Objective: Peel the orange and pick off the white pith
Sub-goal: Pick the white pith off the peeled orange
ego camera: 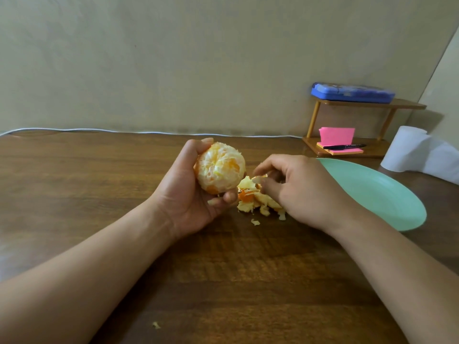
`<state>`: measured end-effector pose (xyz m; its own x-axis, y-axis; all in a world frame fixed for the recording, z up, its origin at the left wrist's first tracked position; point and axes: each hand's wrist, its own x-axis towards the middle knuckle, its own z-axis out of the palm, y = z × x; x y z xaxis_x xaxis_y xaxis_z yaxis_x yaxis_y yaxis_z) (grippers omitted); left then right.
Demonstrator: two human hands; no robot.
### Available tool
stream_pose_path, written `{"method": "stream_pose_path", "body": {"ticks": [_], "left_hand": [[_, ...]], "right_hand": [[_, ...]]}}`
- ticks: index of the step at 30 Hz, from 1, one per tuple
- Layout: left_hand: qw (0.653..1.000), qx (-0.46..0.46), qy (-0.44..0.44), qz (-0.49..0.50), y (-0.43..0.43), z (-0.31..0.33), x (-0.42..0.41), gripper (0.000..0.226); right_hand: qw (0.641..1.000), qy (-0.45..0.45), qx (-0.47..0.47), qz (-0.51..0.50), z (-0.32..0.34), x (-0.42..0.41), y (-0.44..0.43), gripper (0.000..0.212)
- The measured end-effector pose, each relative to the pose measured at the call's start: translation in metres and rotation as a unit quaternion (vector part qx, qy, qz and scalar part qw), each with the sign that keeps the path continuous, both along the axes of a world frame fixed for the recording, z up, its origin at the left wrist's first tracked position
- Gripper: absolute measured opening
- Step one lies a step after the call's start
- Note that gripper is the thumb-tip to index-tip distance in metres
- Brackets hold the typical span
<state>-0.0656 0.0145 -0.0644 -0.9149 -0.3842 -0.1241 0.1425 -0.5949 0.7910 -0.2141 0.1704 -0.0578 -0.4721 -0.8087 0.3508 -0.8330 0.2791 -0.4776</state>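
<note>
The orange (219, 167) is fully stripped of rind. Its surface is pale and rough, mostly covered by white pith. Patches of orange flesh show through at the centre, the right side and the lower edge. It is held clear of the table (99, 184).

The left hand (188, 194) grips the orange from its left and from below. The palm faces the fruit, the thumb lies over its far top edge and the fingers curl under its lower side.

The right hand (298, 189) sits just right of the orange, back of the hand upward, fingers curled inward. Thumb and forefinger pinch a small pale pith scrap (258, 179) at the lower right of the orange. The scrap is blurred.

The peel pile (255, 201) lies on the table just below and right of the orange, partly under the right fingers. It consists of pale pieces, with one piece showing bright rind. A loose crumb (255, 222) lies just nearer the camera than the pile.

A green plate (387, 194) lies to the right of the orange, beyond the right hand, which covers part of it.
</note>
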Motion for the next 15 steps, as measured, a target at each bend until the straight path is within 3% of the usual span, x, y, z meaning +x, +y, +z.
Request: {"method": "stream_pose_path", "body": {"ticks": [9,15], "left_hand": [[0.999,-0.018,-0.031,0.01,-0.0003,-0.0007,-0.0012,0.046],[0.999,-0.029,-0.039,0.022,0.0018,0.0004,-0.0015,0.043]], "right_hand": [[0.999,0.03,0.009,-0.007,0.0039,0.0022,0.0009,0.029],[0.999,0.004,-0.041,0.009,-0.002,0.0027,-0.0039,0.016]]}}
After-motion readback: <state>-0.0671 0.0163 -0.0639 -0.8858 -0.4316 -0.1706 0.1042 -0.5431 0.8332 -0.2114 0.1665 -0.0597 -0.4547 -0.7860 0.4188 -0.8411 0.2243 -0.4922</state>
